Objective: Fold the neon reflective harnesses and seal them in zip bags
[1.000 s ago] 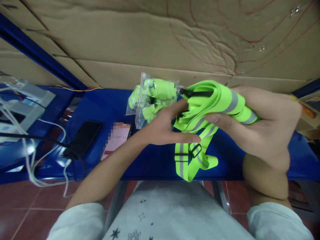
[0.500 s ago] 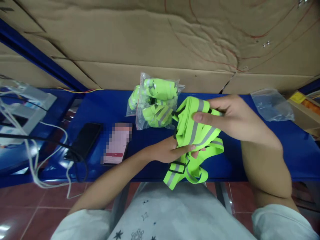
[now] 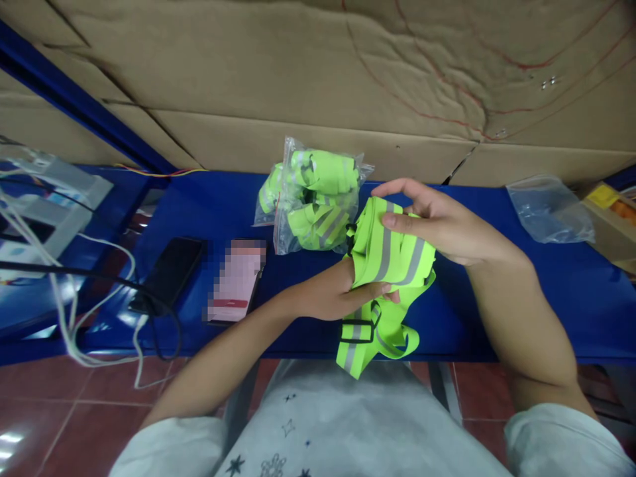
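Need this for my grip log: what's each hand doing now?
Left hand: closed, holding the green straps.
Right hand: thumb on the green straps; whether it grips can't be told.

The left forearm of this person reaches slantwise inward, I see, and the left hand is gripping, its thumb stretched nearly level, the fingers mostly hidden. The right forearm rises more steeply; the right hand sits higher, its thumb laid flat and one finger extended loosely above.
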A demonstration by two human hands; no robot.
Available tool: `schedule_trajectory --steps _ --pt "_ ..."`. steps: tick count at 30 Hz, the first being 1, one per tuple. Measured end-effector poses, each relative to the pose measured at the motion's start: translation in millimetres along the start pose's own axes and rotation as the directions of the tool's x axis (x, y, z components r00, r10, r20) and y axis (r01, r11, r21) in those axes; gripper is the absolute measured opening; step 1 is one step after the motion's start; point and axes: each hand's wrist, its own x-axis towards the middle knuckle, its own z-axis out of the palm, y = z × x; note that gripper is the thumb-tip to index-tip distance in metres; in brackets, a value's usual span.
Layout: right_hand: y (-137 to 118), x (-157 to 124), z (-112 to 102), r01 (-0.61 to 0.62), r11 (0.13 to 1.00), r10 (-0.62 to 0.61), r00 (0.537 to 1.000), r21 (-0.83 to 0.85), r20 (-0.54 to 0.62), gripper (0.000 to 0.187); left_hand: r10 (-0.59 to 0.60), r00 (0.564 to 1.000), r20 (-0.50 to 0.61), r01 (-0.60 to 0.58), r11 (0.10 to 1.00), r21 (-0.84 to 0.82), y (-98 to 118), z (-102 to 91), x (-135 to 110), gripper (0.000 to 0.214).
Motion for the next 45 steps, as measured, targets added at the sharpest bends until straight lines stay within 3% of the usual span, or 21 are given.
schedule_trajectory --steps 5,9,11,17,20,23,26,30,36,40,42,45 --pt "1 3 6 0.032 0.996 -0.025 0.996 -0.082 0.088 0.038 0.066 0.998 -0.007 -0.066 0.995 0.076 -2 -0.4 -2 0.031" --pt "10 10 8 0.245 0.901 -0.23 0.969 -0.357 0.085 0.033 0.023 0.998 -0.056 -0.022 0.999 0.031 2 1.1 -3 0.033" --pt "13 12 7 0.297 0.865 -0.291 0.954 -0.405 0.078 0.034 -0.008 0.998 -0.058 0.008 1.0 -0.005 3 1.2 -2 0.034" --pt "6 2 11 0.325 0.784 -0.215 0.941 -0.528 0.26 0.049 -0.004 0.996 -0.084 -0.005 0.994 -0.106 -5 -6.6 3 0.036" --pt "5 -1 23 0.209 0.782 -0.137 0.977 -0.587 0.166 0.063 0.067 0.985 -0.159 -0.09 0.985 -0.144 -12 -12.8 7 0.037" --pt "8 1 33 0.127 0.827 -0.091 0.991 -0.547 0.094 0.047 -0.018 0.982 -0.19 -0.037 0.959 -0.281 -10 -15.7 8 0.034" --pt "7 2 34 0.175 0.806 -0.18 0.983 -0.566 0.047 0.036 -0.164 0.982 -0.089 0.11 0.895 -0.432 -2 -15.3 5 0.03" --pt "-2 -7 30 0.25 0.707 -0.38 0.923 -0.661 -0.056 0.037 -0.261 0.964 0.058 0.255 0.83 -0.496 5 -12.4 3 0.031" --pt "-21 -30 27 0.187 0.762 -0.314 0.944 -0.62 -0.103 0.033 -0.212 0.95 0.231 0.303 0.808 -0.505 6 -11.2 1 0.036" --pt "-24 -33 19 0.16 0.775 -0.34 0.921 -0.611 -0.191 0.033 -0.074 0.931 0.356 0.29 0.742 -0.604 4 -9.7 -1 0.056" --pt "-22 -31 14 0.152 0.783 -0.343 0.914 -0.603 -0.215 0.033 -0.034 0.941 0.336 0.256 0.722 -0.643 3 -5.9 -1 0.068" --pt "-20 -28 7 0.165 0.789 -0.354 0.909 -0.591 -0.22 0.036 -0.122 0.983 0.137 0.181 0.762 -0.622 2 1.6 0 0.066"
